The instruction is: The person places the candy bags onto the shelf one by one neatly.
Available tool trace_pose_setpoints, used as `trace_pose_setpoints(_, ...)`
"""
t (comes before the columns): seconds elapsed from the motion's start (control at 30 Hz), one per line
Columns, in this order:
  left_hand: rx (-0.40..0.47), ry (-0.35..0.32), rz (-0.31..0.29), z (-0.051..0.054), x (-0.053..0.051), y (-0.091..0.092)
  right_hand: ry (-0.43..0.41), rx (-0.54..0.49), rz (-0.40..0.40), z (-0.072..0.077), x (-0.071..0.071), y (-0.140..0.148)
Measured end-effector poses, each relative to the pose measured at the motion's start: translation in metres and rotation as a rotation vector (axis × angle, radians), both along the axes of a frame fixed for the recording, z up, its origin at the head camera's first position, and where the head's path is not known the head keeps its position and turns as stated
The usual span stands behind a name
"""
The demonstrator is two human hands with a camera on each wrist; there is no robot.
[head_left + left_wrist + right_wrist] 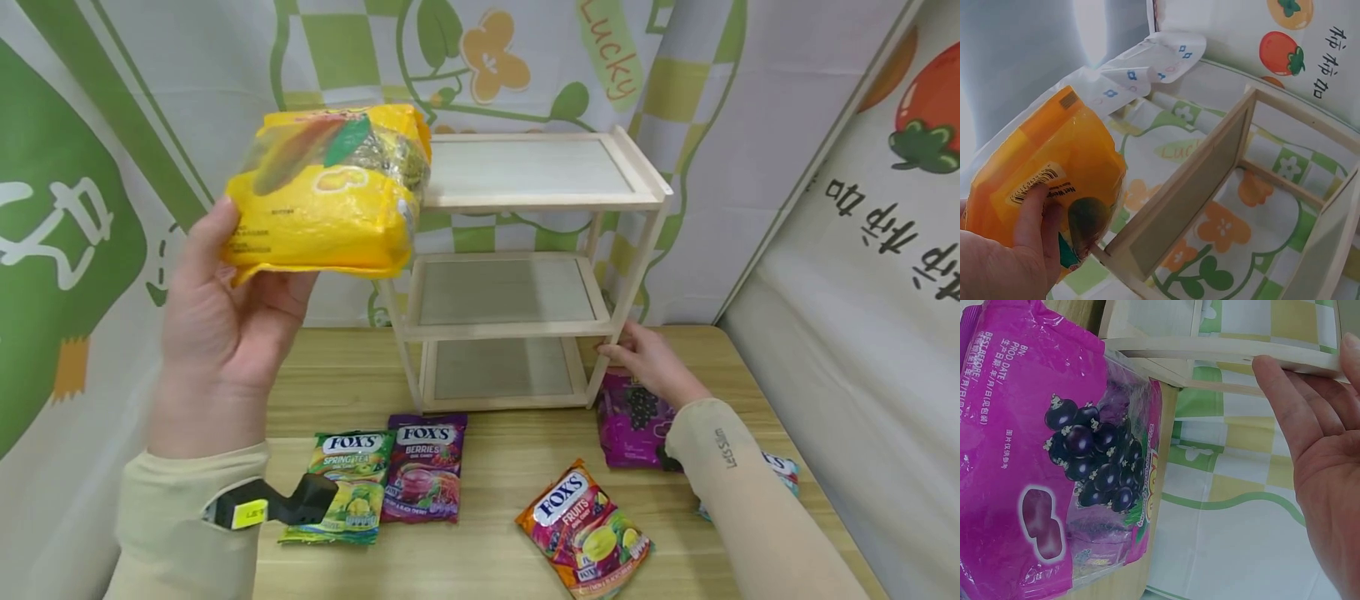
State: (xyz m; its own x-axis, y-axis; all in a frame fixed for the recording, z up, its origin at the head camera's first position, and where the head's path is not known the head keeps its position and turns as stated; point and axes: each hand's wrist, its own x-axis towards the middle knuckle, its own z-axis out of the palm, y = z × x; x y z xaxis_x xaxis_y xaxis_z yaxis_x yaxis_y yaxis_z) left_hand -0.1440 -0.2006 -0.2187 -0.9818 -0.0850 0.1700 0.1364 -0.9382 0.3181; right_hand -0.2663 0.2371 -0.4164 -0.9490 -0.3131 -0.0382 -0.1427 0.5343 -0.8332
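My left hand point(236, 325) grips a plump yellow candy bag point(322, 225) with a mango-like picture, in front of the upper left of a wooden three-tier shelf point(517, 329). In the left wrist view, the fingers point(1032, 219) press against the bag's back, near a barcode. My right hand point(652, 362) holds the right front post of the shelf, with the thumb and fingers on either side of it. A purple candy bag point(1029, 456) with dark berries pictured lies beside the post, partly under the right forearm in the head view.
On the table point(487, 492) in front of the shelf lie a green Spring Tea bag point(348, 483), a purple Berries bag point(423, 471) and an orange Fruits bag point(588, 533). A light-blue bag point(783, 471) is mostly hidden by the right forearm. Patterned curtain point(693, 167) hangs behind.
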Motion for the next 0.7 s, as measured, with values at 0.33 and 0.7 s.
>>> trace_pose_setpoints(0.33, -0.078, 0.012, 0.021, 0.0, -0.004, 0.015, -0.004, 0.002, -0.003, 0.0, 0.001, -0.001)
trace_pose_setpoints(0.7, -0.167, 0.079, 0.011, -0.001, -0.011, 0.029, 0.005, 0.003, 0.001, -0.001, 0.001, -0.001)
